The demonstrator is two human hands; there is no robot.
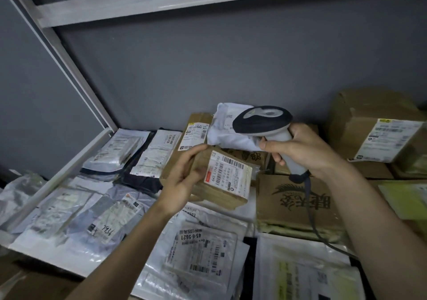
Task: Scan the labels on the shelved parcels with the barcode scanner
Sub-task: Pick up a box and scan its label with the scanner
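Head view shows the left hand (184, 179) gripping a small tan cardboard parcel (221, 179), white label (227, 176) up, just below-left of the grey-black corded barcode scanner (265, 126) gripped by the right hand (300, 149).

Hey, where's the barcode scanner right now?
The barcode scanner is right of centre in the head view, gripped by the right hand above the small brown parcel that the left hand holds.
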